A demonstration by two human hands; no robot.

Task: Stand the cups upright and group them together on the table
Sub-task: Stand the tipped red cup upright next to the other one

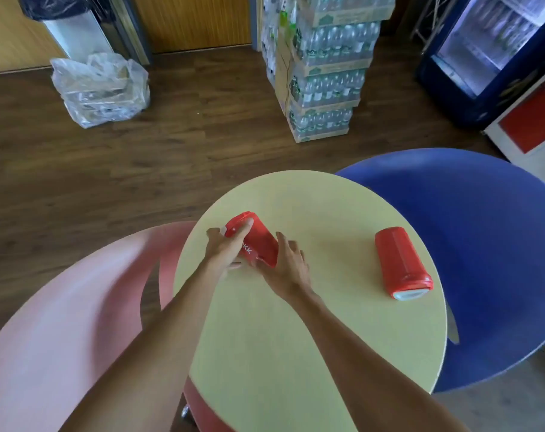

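Two red cups with lids are on a round pale yellow table (311, 322). One red cup (260, 236) is tilted near the table's left side, its lid end pointing up and to the left. My left hand (226, 247) wraps around its lid end, with a finger along its side. My right hand (288, 265) touches its bottom end, fingers spread. The second red cup (400, 260) lies on its side at the right, its whitish lid end facing me, untouched.
A pink chair (62, 322) stands at the table's left and a blue chair (483, 244) at its right. On the wooden floor beyond are stacked packs of water bottles (324, 82), a clear plastic bag (99, 88) and a drinks fridge (495, 51).
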